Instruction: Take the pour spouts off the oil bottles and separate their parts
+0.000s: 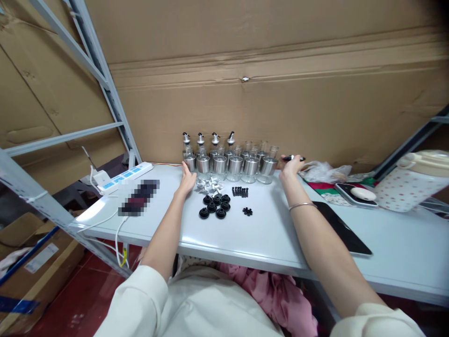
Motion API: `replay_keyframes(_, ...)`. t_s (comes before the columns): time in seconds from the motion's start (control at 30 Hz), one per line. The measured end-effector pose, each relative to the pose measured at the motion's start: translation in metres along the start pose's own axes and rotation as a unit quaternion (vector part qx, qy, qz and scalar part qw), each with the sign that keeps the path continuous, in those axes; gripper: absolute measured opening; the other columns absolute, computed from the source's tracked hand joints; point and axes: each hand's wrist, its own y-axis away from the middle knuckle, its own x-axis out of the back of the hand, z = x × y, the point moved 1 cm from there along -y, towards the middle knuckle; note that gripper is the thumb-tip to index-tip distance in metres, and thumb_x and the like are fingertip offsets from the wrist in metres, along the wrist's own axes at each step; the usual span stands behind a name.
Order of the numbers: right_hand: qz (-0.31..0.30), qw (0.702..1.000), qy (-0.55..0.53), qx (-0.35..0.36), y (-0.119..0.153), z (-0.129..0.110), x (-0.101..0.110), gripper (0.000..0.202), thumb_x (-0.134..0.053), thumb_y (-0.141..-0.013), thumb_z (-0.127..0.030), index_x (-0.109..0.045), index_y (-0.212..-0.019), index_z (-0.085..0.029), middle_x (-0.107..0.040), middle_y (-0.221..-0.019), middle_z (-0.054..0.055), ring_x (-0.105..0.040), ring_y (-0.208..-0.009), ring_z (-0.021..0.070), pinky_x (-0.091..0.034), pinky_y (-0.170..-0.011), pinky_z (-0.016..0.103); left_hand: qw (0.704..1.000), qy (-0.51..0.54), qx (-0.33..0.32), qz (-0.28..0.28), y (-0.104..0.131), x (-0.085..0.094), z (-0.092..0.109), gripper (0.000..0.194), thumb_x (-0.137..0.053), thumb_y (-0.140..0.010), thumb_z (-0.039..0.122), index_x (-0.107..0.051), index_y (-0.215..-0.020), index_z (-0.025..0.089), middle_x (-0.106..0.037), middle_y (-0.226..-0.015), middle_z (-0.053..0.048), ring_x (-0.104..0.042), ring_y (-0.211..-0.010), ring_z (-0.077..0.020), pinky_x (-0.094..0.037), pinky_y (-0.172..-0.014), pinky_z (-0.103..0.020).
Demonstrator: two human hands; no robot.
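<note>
Two rows of glass bottles with brushed-metal bands (220, 164) stand at the back of the table. Several in the rear row carry silver pour spouts (215, 138) with black tips. My left hand (188, 179) is open beside the leftmost front bottle, fingers stretched along its side; whether it touches is unclear. Past the right end of the rows, my right hand (292, 166) is closed on a black pen-like piece (298, 159), partly hidden by the fingers. Before the bottles lie silver spout parts (210, 186), black rubber stoppers (212, 207), small black tubes (240, 192) and tiny black rings (247, 211).
A cardboard wall (266, 107) rises behind the table (259, 238). Left are a power strip (126, 178), cables and a blurred-out item (138, 199). Right are a black tablet (342, 229), a plastic bag (324, 172), a phone (345, 193) with a white mouse-like object and a dotted container (403, 187).
</note>
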Motion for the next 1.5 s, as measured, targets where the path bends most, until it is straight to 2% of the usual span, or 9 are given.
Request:
replay_keyframes(0.1,0.133,0.989,0.017,0.063,0.007,-0.027,-0.004,0.025,-0.020,-0.094,-0.028,-0.037,-0.076,-0.024,-0.049,-0.089,0.005,-0.055,-0.092,0.0165,-0.046,-0.075,0.030,0.999,-0.031,-0.015,0.017,0.005,-0.006,0.005,0.089,-0.050,-0.076,0.017,0.005,-0.145,0.002,0.002,-0.153,-0.021,-0.001,-0.143,-0.0251,-0.010,-0.117,-0.038)
replay_keyframes(0.17,0.148,0.974,0.075,0.154,0.026,-0.043,-0.010,0.028,-0.027,-0.094,-0.034,-0.044,-0.075,-0.022,-0.051,-0.095,0.008,-0.053,-0.099,0.0196,-0.042,-0.084,0.034,0.997,-0.059,-0.031,0.044,0.009,-0.009,0.013,0.087,-0.051,-0.076,0.016,-0.001,-0.144,-0.003,0.000,-0.152,-0.025,-0.003,-0.143,-0.0274,-0.011,-0.117,-0.039)
replay_keyframes(0.23,0.078,0.956,0.133,0.248,0.056,-0.053,-0.017,0.034,-0.028,-0.093,-0.040,-0.049,-0.076,-0.019,-0.052,-0.092,0.009,-0.054,-0.092,0.0208,-0.040,-0.085,0.037,0.991,-0.095,-0.050,0.080,0.014,-0.011,0.024,0.081,-0.051,-0.075,0.014,-0.010,-0.143,-0.001,-0.005,-0.152,-0.025,-0.004,-0.143,-0.0292,-0.010,-0.117,-0.042)
replay_keyframes(0.37,-0.150,0.937,0.156,0.275,0.126,-0.054,-0.027,0.033,-0.038,-0.088,-0.046,-0.050,-0.073,-0.019,-0.054,-0.072,0.002,-0.050,-0.071,0.0163,-0.039,-0.071,0.030,0.970,-0.135,-0.154,0.127,0.029,-0.012,0.053,0.067,-0.049,-0.076,0.014,-0.027,-0.138,0.008,-0.019,-0.151,-0.019,-0.007,-0.143,-0.0298,-0.012,-0.116,-0.047)
replay_keyframes(0.53,-0.300,0.900,0.170,0.267,0.180,-0.040,-0.032,0.027,-0.044,-0.084,-0.042,-0.047,-0.070,-0.019,-0.047,-0.062,-0.003,-0.042,-0.058,0.0121,-0.035,-0.059,0.025,0.881,-0.177,-0.437,-0.038,0.061,-0.032,0.081,0.062,-0.057,-0.076,0.028,-0.036,-0.132,0.017,-0.042,-0.139,-0.012,-0.030,-0.136,-0.0265,-0.025,-0.112,-0.043)
replay_keyframes(0.77,-0.346,0.865,0.184,0.313,0.185,-0.028,-0.031,0.022,-0.048,-0.086,-0.038,-0.053,-0.091,-0.017,-0.056,-0.075,0.002,-0.052,-0.067,0.0153,-0.043,-0.066,0.028,0.905,-0.189,-0.373,-0.075,0.069,-0.053,0.078,0.047,-0.056,-0.080,0.029,-0.041,-0.122,0.015,-0.059,-0.119,-0.012,-0.057,-0.106,-0.0236,-0.040,-0.092,-0.038)
replay_keyframes(0.97,-0.374,0.765,0.237,0.468,0.173,-0.030,-0.020,0.035,-0.047,-0.089,-0.042,-0.049,-0.113,-0.016,-0.057,-0.086,0.008,-0.057,-0.077,0.0196,-0.048,-0.074,0.034,0.904,-0.229,-0.360,-0.030,0.067,-0.038,0.083,0.017,-0.055,-0.082,0.030,-0.049,-0.093,0.018,-0.066,-0.091,-0.004,-0.061,-0.086,-0.0195,-0.036,-0.082,-0.033)
replay_keyframes(1.23,-0.283,0.673,0.296,0.617,0.166,-0.038,-0.011,0.031,-0.051,-0.088,-0.040,-0.058,-0.102,-0.014,-0.061,-0.071,0.006,-0.057,-0.064,0.0177,-0.044,-0.062,0.029,0.888,-0.274,-0.370,-0.021,0.074,-0.039,0.088,0.019,-0.055,-0.079,0.037,-0.054,-0.081,0.018,-0.066,-0.070,-0.002,-0.059,-0.066,-0.0174,-0.034,-0.081,-0.034)
replay_keyframes(1.5,-0.291,0.644,0.301,0.641,0.172,-0.038,-0.011,0.034,-0.047,-0.090,-0.042,-0.060,-0.102,-0.013,-0.064,-0.075,0.008,-0.059,-0.068,0.0179,-0.044,-0.062,0.028,0.861,-0.314,-0.397,-0.047,0.076,-0.043,0.086,0.020,-0.055,-0.076,0.035,-0.055,-0.064,0.018,-0.063,-0.060,-0.003,-0.057,-0.059,-0.0176,-0.038,-0.080,-0.035)
